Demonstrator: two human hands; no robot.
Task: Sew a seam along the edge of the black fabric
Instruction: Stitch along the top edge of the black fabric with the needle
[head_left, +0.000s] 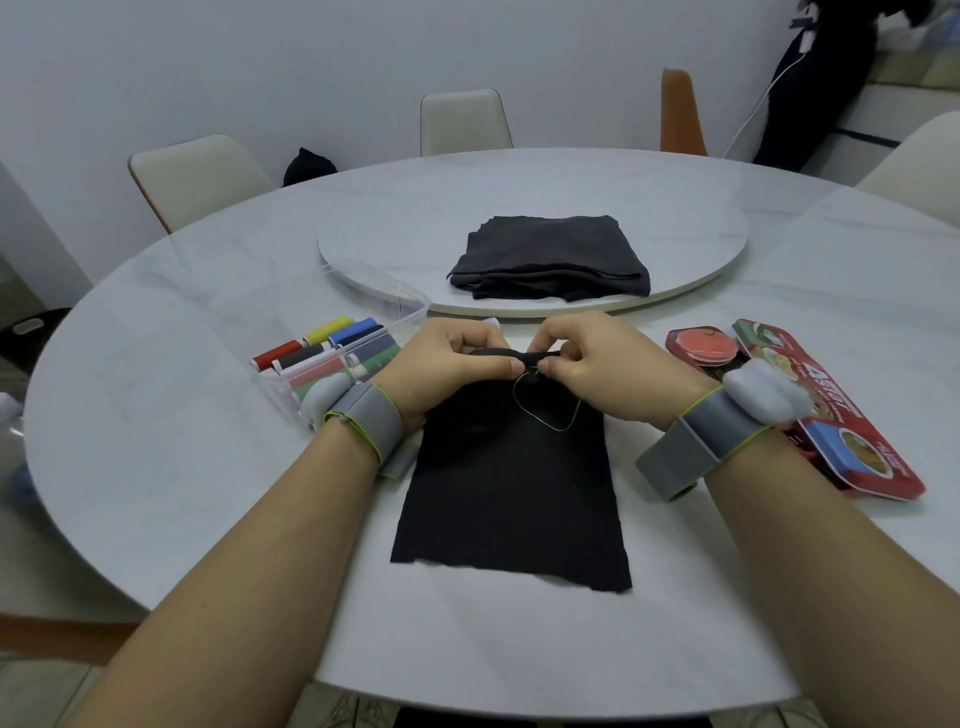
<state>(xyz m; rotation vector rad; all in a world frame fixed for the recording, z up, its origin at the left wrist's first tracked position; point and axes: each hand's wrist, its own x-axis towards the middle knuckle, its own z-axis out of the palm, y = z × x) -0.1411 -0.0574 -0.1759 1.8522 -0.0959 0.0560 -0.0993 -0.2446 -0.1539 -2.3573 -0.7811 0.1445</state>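
Round white surface (182, 312): fabric (511, 493) laid flat near front edge, its far edge rolled and pinched between left hand (447, 364) and right hand (597, 364). Thread (550, 423) looped slack below thumbs. Judged risk: loop knotted if drawn fast; fold lost if pinch slackened.

— Where's the black fabric (511, 493)?
— Flat on the surface (208, 493), its far edge rolled and pinched by the left hand (447, 358) and the right hand (597, 358).
— And thread (556, 429)?
— A loop lies just below them.
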